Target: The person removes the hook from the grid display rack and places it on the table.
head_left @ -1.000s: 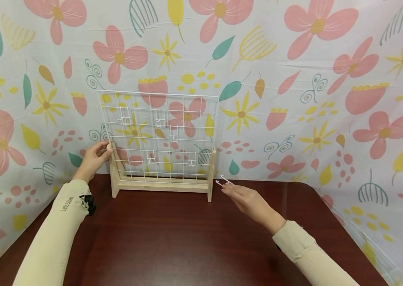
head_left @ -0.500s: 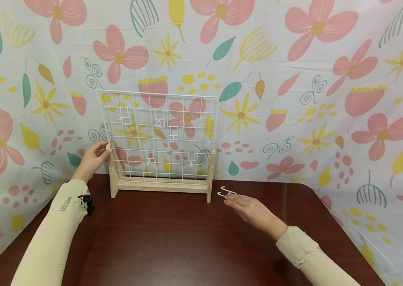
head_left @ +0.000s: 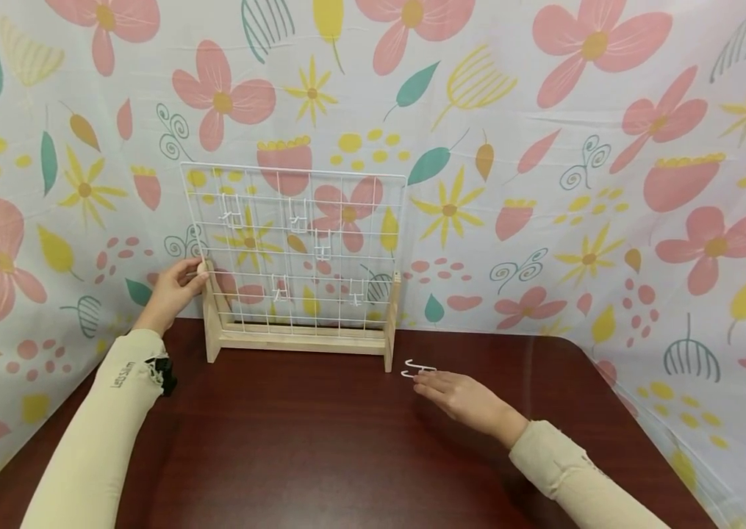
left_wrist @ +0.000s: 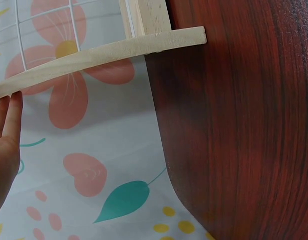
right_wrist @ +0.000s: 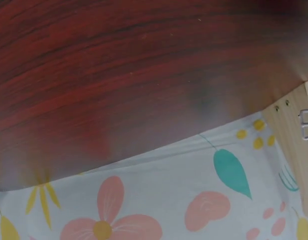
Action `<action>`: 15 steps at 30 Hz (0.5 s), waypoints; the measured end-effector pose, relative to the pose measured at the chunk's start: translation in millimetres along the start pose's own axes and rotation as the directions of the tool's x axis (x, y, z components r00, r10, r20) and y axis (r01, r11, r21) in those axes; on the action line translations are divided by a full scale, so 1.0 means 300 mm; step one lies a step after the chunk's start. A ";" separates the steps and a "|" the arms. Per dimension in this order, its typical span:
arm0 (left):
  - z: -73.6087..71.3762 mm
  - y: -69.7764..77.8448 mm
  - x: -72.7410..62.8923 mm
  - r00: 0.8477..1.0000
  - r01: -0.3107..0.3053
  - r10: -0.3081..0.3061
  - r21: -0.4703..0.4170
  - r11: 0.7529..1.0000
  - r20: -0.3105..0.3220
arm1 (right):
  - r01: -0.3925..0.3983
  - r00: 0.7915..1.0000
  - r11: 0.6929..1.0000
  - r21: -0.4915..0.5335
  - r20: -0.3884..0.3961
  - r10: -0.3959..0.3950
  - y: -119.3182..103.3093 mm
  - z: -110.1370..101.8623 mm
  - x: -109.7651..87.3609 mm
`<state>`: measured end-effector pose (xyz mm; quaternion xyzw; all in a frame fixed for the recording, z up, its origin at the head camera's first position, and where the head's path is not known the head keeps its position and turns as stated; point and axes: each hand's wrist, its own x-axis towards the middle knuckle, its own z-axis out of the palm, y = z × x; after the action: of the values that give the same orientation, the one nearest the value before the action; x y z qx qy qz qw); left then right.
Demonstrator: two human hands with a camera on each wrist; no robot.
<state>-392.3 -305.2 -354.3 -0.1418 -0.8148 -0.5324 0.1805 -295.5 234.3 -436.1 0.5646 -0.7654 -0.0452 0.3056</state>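
The left grip touches a wooden upright before floral cloth.

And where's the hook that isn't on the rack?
In the head view, the hook is held by the right hand, just right of the rack.

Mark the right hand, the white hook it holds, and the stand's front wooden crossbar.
Right hand point(head_left: 467, 402): head view, back of the hand.
White hook point(head_left: 420, 366): head view, its upper prong.
Front wooden crossbar point(head_left: 300, 344): head view, middle of its front face.
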 end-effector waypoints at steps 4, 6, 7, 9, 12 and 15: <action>0.000 -0.001 0.004 1.000 -0.004 0.004 -0.004 1.000 0.005 | 0.005 0.999 1.000 -0.023 0.044 -0.004 -0.010 0.000 -0.001; -0.001 -0.002 0.004 1.000 -0.005 0.005 -0.011 1.000 0.005 | 0.014 0.998 0.999 -0.035 0.064 -0.012 -0.015 0.001 -0.001; -0.001 -0.002 0.003 1.000 -0.005 0.005 -0.014 1.000 0.003 | 0.018 0.997 0.999 -0.037 0.074 -0.015 -0.016 0.003 -0.001; -0.002 -0.004 0.004 1.000 -0.006 0.006 -0.014 1.000 0.003 | 0.024 0.996 0.999 -0.038 0.090 -0.021 -0.019 0.007 0.000; -0.003 -0.005 0.003 1.000 -0.003 0.003 -0.013 1.000 0.004 | 0.030 0.994 0.999 -0.038 0.107 -0.026 -0.022 0.014 0.001; -0.005 -0.005 0.003 1.000 0.006 -0.006 -0.010 1.000 0.007 | 0.045 0.994 0.998 -0.052 0.105 -0.039 -0.023 0.022 0.005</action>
<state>-393.4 -307.1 -354.6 -0.1423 -0.8130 -0.5366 0.1755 -293.4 228.9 -443.6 0.5689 -0.7667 -0.1021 0.2795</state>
